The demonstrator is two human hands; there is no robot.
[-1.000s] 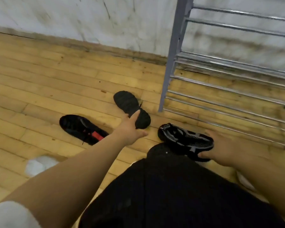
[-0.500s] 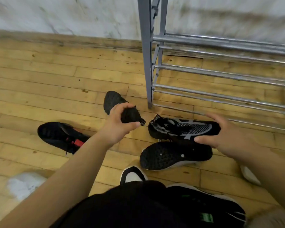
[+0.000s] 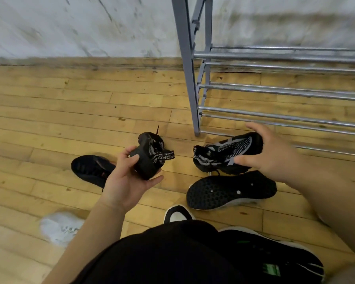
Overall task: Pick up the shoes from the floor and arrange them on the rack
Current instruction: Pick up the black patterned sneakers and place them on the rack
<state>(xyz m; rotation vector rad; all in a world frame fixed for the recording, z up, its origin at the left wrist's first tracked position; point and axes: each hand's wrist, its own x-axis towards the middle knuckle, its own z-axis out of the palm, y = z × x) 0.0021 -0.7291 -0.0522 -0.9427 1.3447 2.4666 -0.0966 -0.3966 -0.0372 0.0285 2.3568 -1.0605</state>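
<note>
My left hand grips the heel of an all-black sneaker and holds it off the floor, its lettered pull tab hanging to the right. My right hand holds a black and grey knit sneaker by its toe, just in front of the rack's lowest bars. Under it a black shoe lies sole up on the floor. Another black shoe with a red mark lies behind my left hand. The grey metal rack stands at the upper right.
A white shoe lies at the lower left on the wooden floor. A black and white shoe toe and a black shoe with green marks sit near my dark-clothed knee. A pale wall runs along the back.
My left hand has closed on the all-black sneaker, lifted it off the floor and turned it heel toward me. My right hand has raised the knit sneaker off the sole-up shoe.
</note>
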